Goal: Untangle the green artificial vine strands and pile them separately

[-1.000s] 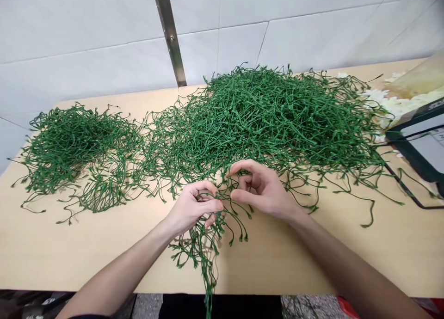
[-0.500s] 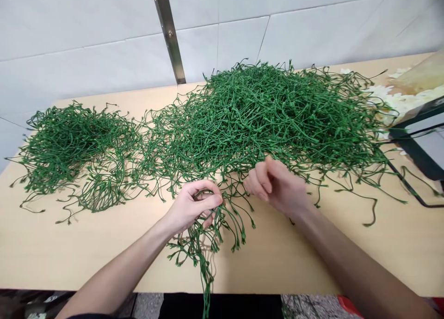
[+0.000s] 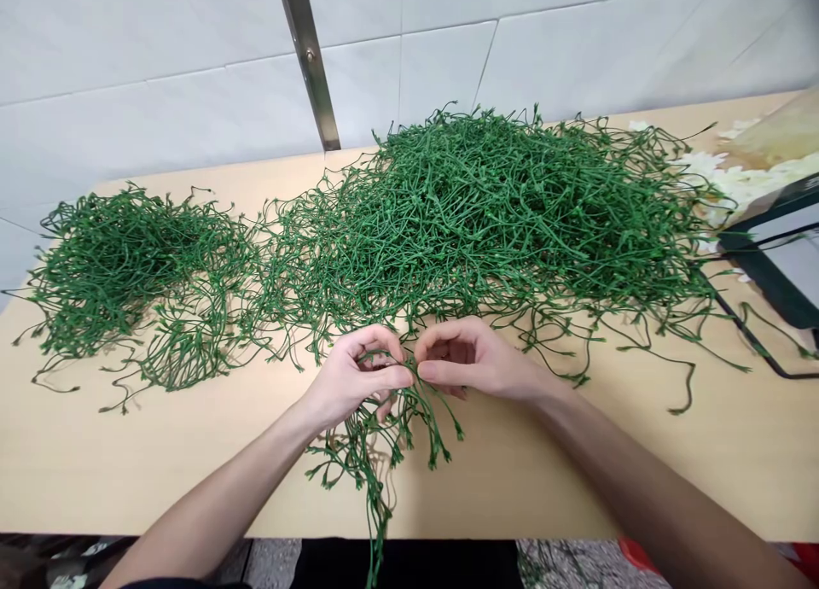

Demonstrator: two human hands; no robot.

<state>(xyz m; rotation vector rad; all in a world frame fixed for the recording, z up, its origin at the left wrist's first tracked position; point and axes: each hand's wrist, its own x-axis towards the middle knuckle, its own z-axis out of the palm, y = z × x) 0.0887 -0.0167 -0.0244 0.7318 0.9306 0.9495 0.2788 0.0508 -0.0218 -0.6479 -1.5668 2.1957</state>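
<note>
My left hand (image 3: 362,376) is closed round a bunch of thin green plastic stems (image 3: 377,452), which hangs below it past the table's front edge. Thumb and fingertips of my right hand (image 3: 470,358) are pinched together at the top of this bunch, close beside the left fingertips. What exactly the right fingertips grip is too small to make out. Right behind both hands lies a large tangled heap of green stems (image 3: 486,205). A smaller heap (image 3: 115,265) lies to the left, joined to the large one by loose stems.
The light wood table (image 3: 223,461) stands against a tiled wall (image 3: 576,51) with a metal strip (image 3: 310,60). At the right are white flowers (image 3: 735,183) and a dark-framed object (image 3: 774,256). Stray stems lie along the heap's front.
My right hand has moved left from the front of the large heap to the fingertips of my left hand. The left hand still holds the bunch.
</note>
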